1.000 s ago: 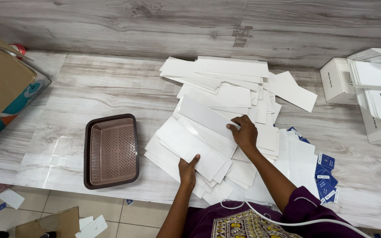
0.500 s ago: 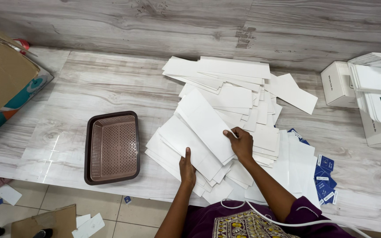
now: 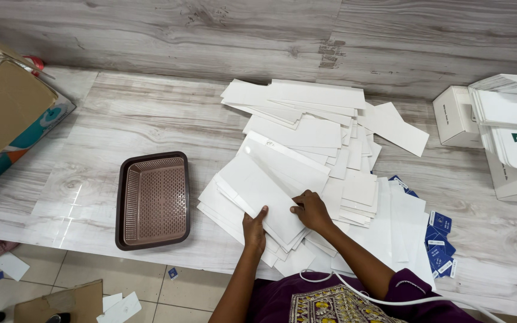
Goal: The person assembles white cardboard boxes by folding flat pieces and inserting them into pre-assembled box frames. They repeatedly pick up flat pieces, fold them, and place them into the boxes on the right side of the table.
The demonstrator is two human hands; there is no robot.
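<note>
- Left hand (image 3: pixel 254 226) and right hand (image 3: pixel 310 209) both pinch one white card (image 3: pixel 264 188) (topmost).
- Card pile (image 3: pixel 306 131) unsorted on bench (image 3: pixel 127 113); tray (image 3: pixel 152 199) holds nothing.

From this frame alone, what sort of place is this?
Probably a small packing or box-assembly workspace: flat white card blanks heaped on a counter, made-up white boxes stacked at the right, a cardboard carton at the left.

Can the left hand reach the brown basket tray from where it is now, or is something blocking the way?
Probably yes. The left hand rests on the white card sheets, and the brown basket tray lies just to its left on the table, with only bare tabletop and sheet edges between them.
</note>
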